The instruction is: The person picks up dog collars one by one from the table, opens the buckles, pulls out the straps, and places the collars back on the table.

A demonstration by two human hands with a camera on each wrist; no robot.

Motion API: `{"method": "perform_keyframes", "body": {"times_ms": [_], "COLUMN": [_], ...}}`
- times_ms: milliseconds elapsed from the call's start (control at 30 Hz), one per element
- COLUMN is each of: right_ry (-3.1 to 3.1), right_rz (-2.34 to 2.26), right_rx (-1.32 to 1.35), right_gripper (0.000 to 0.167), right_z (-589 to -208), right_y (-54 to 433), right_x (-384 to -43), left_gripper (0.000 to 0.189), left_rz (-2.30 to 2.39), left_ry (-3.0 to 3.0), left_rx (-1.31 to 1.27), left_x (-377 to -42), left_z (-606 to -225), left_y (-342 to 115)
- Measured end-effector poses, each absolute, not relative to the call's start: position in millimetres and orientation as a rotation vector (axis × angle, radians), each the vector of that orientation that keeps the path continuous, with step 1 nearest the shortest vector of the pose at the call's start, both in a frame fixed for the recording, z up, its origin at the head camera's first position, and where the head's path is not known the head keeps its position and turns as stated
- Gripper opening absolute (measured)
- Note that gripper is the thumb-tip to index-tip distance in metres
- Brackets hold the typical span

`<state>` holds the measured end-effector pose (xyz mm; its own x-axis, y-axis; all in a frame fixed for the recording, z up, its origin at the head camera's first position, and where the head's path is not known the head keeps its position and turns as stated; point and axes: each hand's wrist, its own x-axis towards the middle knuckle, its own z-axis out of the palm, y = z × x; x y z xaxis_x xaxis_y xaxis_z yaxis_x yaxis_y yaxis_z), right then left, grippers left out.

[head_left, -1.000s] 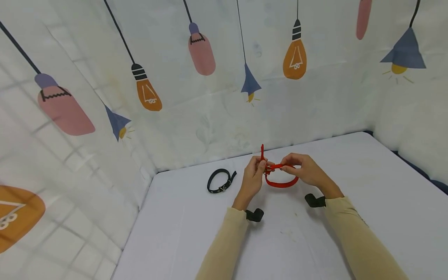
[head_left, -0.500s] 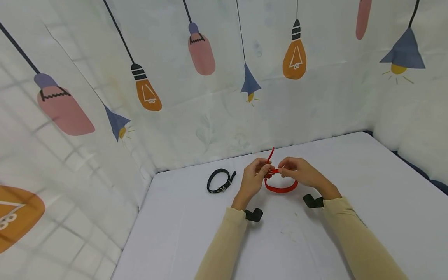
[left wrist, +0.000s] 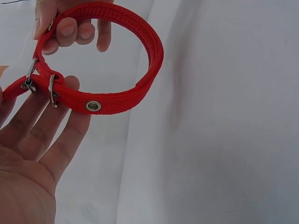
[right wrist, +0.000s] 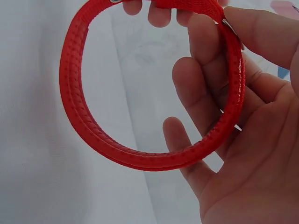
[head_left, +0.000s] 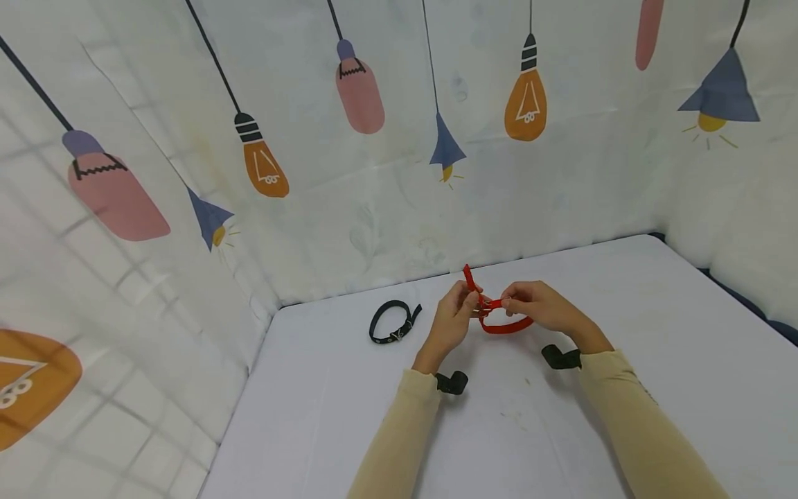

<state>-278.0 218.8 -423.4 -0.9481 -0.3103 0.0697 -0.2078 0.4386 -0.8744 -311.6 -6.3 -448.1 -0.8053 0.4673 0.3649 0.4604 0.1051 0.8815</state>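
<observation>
A red collar (head_left: 506,328) with metal buckle, rings and eyelets is held up in a loop between both hands. My left hand (head_left: 450,315) pinches it at the buckle end, and the free strap tip points upward past the fingers. In the left wrist view, the metal buckle (left wrist: 31,70) and D-ring (left wrist: 52,91) lie over the left fingers, near a silver eyelet (left wrist: 93,106). My right hand (head_left: 541,305) pinches the loop's upper side between thumb and index finger. The right wrist view shows its other fingers (right wrist: 189,86) reaching inside the loop.
A black collar (head_left: 375,326) with a buckle lies in a loop on the white table (head_left: 324,416), left of the hands. Behind stands a pale backdrop (head_left: 399,208) printed with hanging lamps. Dark camera mounts (head_left: 452,383) stick out from both wrists.
The collar's free tip leaned right half a second ago and now tilts back left. The loop has risen slightly, and the right hand has shifted a little right, away from the left.
</observation>
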Motion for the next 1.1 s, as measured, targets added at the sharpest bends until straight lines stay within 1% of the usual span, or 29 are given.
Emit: {"method": "perform_keyframes", "body": {"times_ms": [133, 433, 700, 867, 1100], "right_ry": [2.579, 2.578, 2.592, 2.629, 2.706], "right_rz": [-1.552, -1.602, -1.637, -1.616, -1.556], "right_rx": [-0.452, -0.478, -0.522, -0.534, -0.51], "right_gripper": [0.026, 0.024, 0.019, 0.018, 0.017], "right_z": [-424.3, -427.7, -430.3, -432.4, -429.6], "right_y": [220.6, 221.3, 224.1, 226.1, 216.6], "right_x": [-279.7, -283.2, -284.0, -283.5, -282.3], "left_gripper": [0.032, 0.026, 0.028, 0.026, 0.027], "left_rz": [1.886, 2.018, 2.084, 2.13, 2.17], "left_ry": [2.353, 2.36, 2.279, 2.21, 2.208], "left_rx": [0.985, 0.871, 0.795, 0.765, 0.759], "left_x": [-312.6, -313.5, -313.8, -314.8, -314.3], "left_z": [-450.0, -453.0, -453.7, -453.2, -453.3], "left_y": [-5.4, -1.6, -0.7, -0.9, -7.1]}}
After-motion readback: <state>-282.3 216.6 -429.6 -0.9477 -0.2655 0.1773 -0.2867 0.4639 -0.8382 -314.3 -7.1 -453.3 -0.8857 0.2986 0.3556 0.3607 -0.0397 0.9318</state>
